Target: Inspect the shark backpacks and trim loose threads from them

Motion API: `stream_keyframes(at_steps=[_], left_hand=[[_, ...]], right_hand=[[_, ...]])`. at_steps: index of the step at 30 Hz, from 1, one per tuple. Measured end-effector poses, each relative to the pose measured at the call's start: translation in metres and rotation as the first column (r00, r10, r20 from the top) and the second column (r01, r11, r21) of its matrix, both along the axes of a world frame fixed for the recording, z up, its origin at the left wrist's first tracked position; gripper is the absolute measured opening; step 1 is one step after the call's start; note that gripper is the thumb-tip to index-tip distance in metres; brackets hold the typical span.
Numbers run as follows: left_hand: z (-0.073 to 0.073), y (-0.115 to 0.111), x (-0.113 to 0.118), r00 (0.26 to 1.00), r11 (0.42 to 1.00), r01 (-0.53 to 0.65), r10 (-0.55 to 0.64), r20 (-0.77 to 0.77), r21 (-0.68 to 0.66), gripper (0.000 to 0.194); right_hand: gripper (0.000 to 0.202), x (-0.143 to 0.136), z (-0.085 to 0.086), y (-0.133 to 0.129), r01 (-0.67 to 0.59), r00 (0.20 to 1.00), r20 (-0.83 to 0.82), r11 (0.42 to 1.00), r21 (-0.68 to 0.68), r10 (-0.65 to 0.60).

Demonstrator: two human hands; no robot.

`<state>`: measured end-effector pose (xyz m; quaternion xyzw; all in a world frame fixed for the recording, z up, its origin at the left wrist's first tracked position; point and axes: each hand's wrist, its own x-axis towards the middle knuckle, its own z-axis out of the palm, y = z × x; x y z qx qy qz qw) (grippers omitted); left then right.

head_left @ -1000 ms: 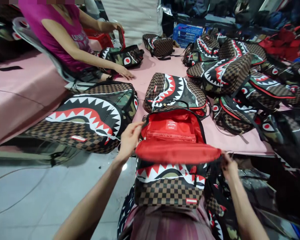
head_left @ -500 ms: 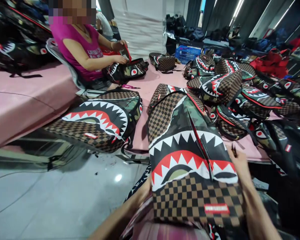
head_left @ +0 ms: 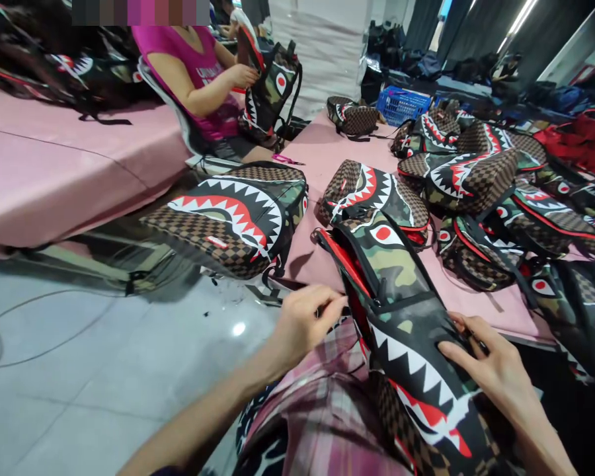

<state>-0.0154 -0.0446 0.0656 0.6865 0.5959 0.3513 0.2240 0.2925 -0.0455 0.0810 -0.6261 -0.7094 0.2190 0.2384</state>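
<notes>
A backpack [head_left: 401,264] with a shark-mouth print, camouflage and brown checks lies tilted on its side across my lap, its eye-print side panel facing up. Its red-lined zip opening gapes along the left edge. My left hand [head_left: 313,316] is closed in a pinch right beside that opening; what the fingertips hold, if anything, is too small to make out. My right hand [head_left: 490,354] grips the backpack's right edge, thumb on the side panel and fingers curled round. A small dark object, partly hidden, shows among the right fingers.
Similar backpacks lie on the pink table [head_left: 322,145]: one at the left edge [head_left: 238,218], one just beyond mine [head_left: 371,192], several piled at right [head_left: 471,165]. A co-worker [head_left: 188,73] handles another at the far left. Behind stands a blue crate [head_left: 401,104].
The backpack on my lap has turned from front-facing to its side. My left hand has come up from behind it to the opening. The co-worker's backpack is now raised upright.
</notes>
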Motion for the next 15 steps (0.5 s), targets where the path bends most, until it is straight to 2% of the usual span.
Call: stream_keyframes(at_steps=[1, 2, 3, 5, 8, 10, 11, 13, 15], left_hand=[[0.013, 0.008, 0.007, 0.992, 0.993, -0.034, 0.047, -0.117, 0.112, 0.045], [0.024, 0.017, 0.016, 0.969, 0.987, -0.011, 0.049, -0.242, 0.158, 0.047], [0.031, 0.028, 0.025, 0.936, 0.988, 0.03, 0.026, -0.352, 0.152, 0.052], [0.037, 0.046, 0.041, 0.867, 0.991, 0.129, -0.096, -0.488, 0.034, 0.059], [0.035, 0.059, 0.047, 0.82, 0.948, 0.272, -0.317, -0.477, -0.163, 0.057], [0.035, 0.055, 0.042, 0.823, 0.911, 0.373, -0.412, -0.391, -0.175, 0.046], [0.036, 0.052, 0.037, 0.833, 0.902, 0.414, -0.431, -0.348, -0.125, 0.04], [0.038, 0.051, 0.026, 0.881, 0.917, 0.395, -0.362, -0.304, 0.055, 0.032], [0.037, 0.065, 0.012, 0.946, 0.947, 0.215, -0.142, -0.293, 0.237, 0.033]], right_hand=[[0.051, -0.001, 0.001, -0.001, 0.001, 1.0, -0.003, 1.0, -0.001, -0.001], [0.051, -0.002, 0.001, -0.002, 0.0, 1.0, -0.001, 1.0, 0.001, 0.0], [0.051, -0.003, 0.001, -0.003, -0.003, 1.0, 0.003, 1.0, 0.007, 0.003], [0.049, -0.005, -0.002, -0.006, -0.001, 1.0, 0.006, 0.999, 0.034, 0.001], [0.048, -0.001, -0.011, -0.01, 0.031, 0.999, -0.018, 0.996, 0.08, -0.029], [0.048, 0.005, -0.016, -0.011, 0.054, 0.998, -0.041, 0.995, 0.083, -0.051], [0.048, 0.008, -0.018, -0.01, 0.061, 0.997, -0.052, 0.995, 0.076, -0.057], [0.049, 0.012, -0.019, -0.01, 0.074, 0.994, -0.081, 0.996, 0.058, -0.069], [0.049, 0.015, -0.017, -0.01, 0.096, 0.989, -0.114, 0.994, 0.047, -0.09]])
